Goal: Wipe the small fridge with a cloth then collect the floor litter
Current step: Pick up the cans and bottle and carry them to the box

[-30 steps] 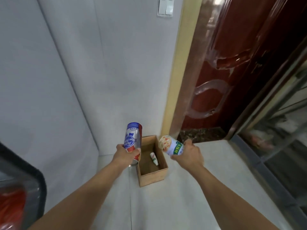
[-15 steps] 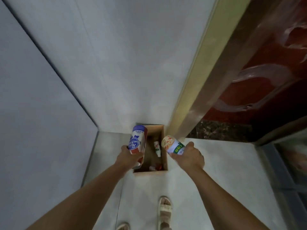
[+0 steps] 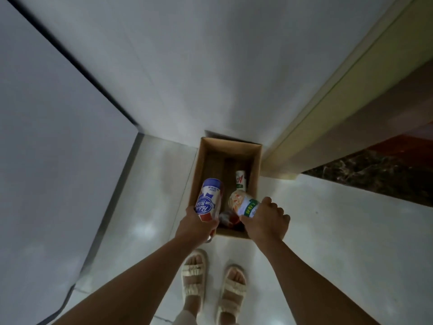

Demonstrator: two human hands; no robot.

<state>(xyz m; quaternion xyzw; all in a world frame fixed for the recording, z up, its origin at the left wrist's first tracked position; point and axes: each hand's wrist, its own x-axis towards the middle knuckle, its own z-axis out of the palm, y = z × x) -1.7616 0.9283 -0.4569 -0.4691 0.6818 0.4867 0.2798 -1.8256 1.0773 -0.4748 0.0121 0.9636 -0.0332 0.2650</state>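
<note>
Walls: two pale wall faces point(image 3: 210, 66) meet in a corner just behind the cardboard box point(image 3: 254, 181), which sits pushed against them, probably so it stays out of the walkway.
Floor: glossy light tiles point(image 3: 328, 231) run out from the box on its near side and to both sides; no loose litter shows on the tiles around it.
Door frame: a yellowish frame point(image 3: 328, 127) stands just right of the box, so the box fills the gap between corner and doorway.
Cardboard box: open-topped and upright, it serves as the litter bin here; the fridge is not in view, so the work looks to be in its litter-collecting part.
Sandals: two pale strapped sandals point(image 3: 194, 275) stand on the near side of the box, toes toward it, close enough to reach over its rim.
Left hand: the left hand point(image 3: 194, 227) is clenched round the lower end of a blue, white and red can point(image 3: 208, 201), held over the box's left part and tipped toward its inside, likely ready to drop.
Right hand: the right hand point(image 3: 267, 221) grasps a white can with a green label point(image 3: 243, 204), leaning over the box's right part, near the other can.
Bottle: a small white bottle point(image 3: 240, 181) lies inside the box.
Wrapper: something reddish point(image 3: 230, 219) lies at the box's near end, too dim to identify.
</note>
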